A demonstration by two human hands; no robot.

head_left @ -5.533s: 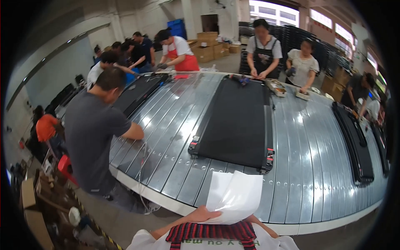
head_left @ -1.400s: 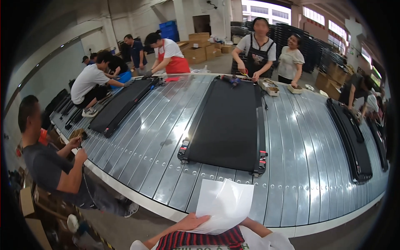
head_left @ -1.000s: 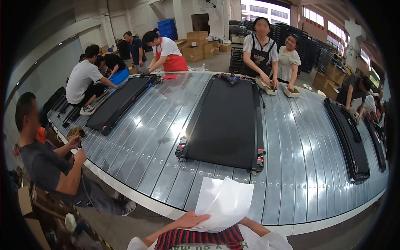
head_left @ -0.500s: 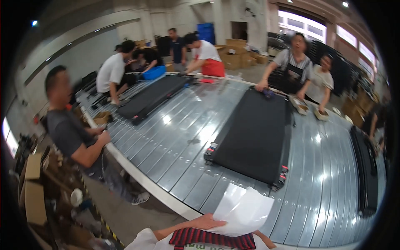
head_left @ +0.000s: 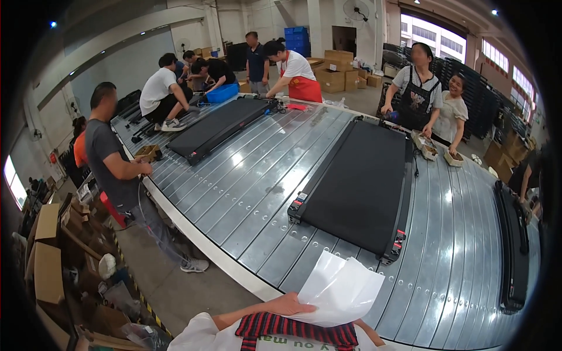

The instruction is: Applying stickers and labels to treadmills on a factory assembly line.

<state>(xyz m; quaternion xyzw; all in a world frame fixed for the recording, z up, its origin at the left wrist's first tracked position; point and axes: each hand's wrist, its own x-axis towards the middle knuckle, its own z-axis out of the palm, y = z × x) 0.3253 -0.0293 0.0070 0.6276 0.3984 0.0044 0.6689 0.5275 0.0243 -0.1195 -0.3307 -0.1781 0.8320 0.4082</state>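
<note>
In my left hand point(head_left: 290, 306) is a glossy white sheet point(head_left: 342, 288), possibly more than one layer, pinched at its left edge with the thumb on top. The sheet tilts up in front of my chest, over the near edge of the metal table. My right forearm point(head_left: 367, 331) shows only in part behind the sheet's lower right; the right hand is hidden. Just beyond the sheet lies a flat black treadmill deck point(head_left: 358, 181) with dark side rails and small red-and-white labels at its near corners.
The slatted metal table point(head_left: 257, 205) carries a second treadmill deck point(head_left: 219, 127) far left and a long black part point(head_left: 510, 245) at right. Small parts boxes point(head_left: 426, 147) sit by two co-workers across. A person in grey point(head_left: 114, 155) stands left, near cardboard boxes point(head_left: 48, 272).
My view has shifted slightly and sharpened. My left hand keeps its hold on the sheet, barely moved. Across the table, the striped-shirt co-worker's hand has drawn back from the deck's far corner.
</note>
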